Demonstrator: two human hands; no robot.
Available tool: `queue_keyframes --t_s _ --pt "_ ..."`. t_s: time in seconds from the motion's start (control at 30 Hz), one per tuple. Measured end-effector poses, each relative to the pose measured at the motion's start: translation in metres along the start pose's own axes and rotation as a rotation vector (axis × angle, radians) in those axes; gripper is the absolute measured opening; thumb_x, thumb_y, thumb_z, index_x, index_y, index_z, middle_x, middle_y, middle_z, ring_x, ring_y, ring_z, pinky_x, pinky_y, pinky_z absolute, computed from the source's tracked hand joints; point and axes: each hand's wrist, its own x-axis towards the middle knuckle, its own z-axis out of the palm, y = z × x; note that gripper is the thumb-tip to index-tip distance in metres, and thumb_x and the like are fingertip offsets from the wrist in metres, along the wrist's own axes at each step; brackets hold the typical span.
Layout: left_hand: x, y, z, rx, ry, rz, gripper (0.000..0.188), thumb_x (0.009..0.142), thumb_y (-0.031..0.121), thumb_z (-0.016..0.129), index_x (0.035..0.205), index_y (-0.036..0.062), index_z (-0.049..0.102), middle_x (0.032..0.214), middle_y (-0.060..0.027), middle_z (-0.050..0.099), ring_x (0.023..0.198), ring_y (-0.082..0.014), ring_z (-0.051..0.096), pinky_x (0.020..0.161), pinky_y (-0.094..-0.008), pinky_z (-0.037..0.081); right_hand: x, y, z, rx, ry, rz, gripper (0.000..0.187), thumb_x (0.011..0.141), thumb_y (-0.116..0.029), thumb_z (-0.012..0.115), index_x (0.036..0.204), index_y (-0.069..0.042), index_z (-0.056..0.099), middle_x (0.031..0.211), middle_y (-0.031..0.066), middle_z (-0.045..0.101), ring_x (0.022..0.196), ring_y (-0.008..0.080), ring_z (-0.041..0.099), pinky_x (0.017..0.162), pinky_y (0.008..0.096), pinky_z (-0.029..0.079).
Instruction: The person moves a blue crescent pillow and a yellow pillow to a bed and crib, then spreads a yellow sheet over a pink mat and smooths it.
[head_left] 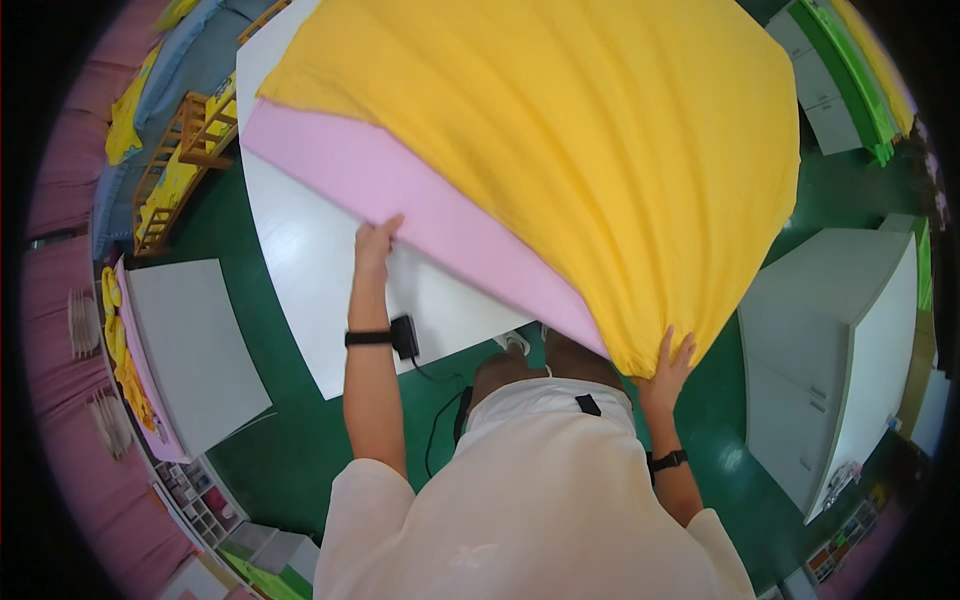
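A yellow sheet spreads over most of a pink mattress, which lies on a white table. The mattress's near-left strip stays bare, and the sheet falls in long folds toward the near right corner. On the bare near edge, my left hand grips the mattress, fingertips on top. At the near right corner, my right hand is closed on the gathered end of the sheet, two fingers showing on the yellow cloth. The rest of that grip is hidden.
A small grey-white table stands left, with a wooden-railed bed beyond. White cabinets stand close on the right. A black cable hangs from the device on my left wrist. The floor is green.
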Motion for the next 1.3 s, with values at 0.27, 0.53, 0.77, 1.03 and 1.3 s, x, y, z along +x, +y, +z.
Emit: queue_keyframes --t_s 0.27,0.53,0.77,1.03,1.3 --pt "-0.178 -0.092 -0.015 -0.255 -0.075 -0.359 0.042 0.073 0.022 0.076 0.108 0.0072 0.058 0.087 0.002 0.059 0.064 -0.008 0.048 0.052 -0.0222 0.036 0.037 0.104 -0.037 -0.105 0.282 -0.159 0.077 0.075 0.002 0.055 0.147 -0.017 0.034 0.153 0.0187 0.022 0.142 0.0368 0.019 0.109 0.0626 0.009" --pt "-0.209 -0.053 -0.053 0.058 -0.361 -0.259 0.023 0.088 0.025 0.062 0.097 0.0041 0.061 0.096 -0.0082 0.069 0.085 -0.0168 0.065 0.076 -0.0285 0.048 0.232 0.219 -0.008 -0.142 0.702 0.172 0.051 0.088 -0.02 0.056 0.134 0.001 0.045 0.13 0.0255 0.049 0.117 0.0356 0.05 0.096 0.0394 0.04" --pt "-0.105 -0.054 -0.117 -0.908 0.244 -0.269 0.039 0.088 0.027 0.065 0.111 -0.0022 0.053 0.106 -0.017 0.06 0.102 -0.0247 0.058 0.082 -0.0298 0.051 0.245 0.035 -0.032 0.834 -0.089 0.087 0.044 0.094 -0.039 0.053 0.11 0.002 0.054 0.093 0.0087 0.061 0.079 0.0156 0.059 0.065 0.0274 0.048" --pt "-0.049 -0.064 -0.12 -1.31 0.409 -0.101 0.036 0.081 0.013 0.065 0.112 0.0014 0.052 0.105 -0.0128 0.06 0.094 -0.0258 0.062 0.075 -0.0336 0.055 0.233 -0.164 -0.047 2.062 -0.69 0.3 0.04 0.091 -0.02 0.059 0.125 -0.002 0.049 0.124 0.0141 0.055 0.116 0.0287 0.053 0.1 0.0408 0.044" --pt "-0.1 -0.07 -0.124 -1.383 0.24 -0.044 0.049 0.07 0.006 0.052 0.118 0.0025 0.049 0.112 -0.0127 0.06 0.1 -0.0291 0.06 0.084 -0.0442 0.054 0.229 -0.168 -0.031 2.338 -0.595 0.186 0.042 0.09 -0.015 0.054 0.13 -0.004 0.046 0.13 0.0136 0.052 0.121 0.032 0.049 0.104 0.0491 0.037"
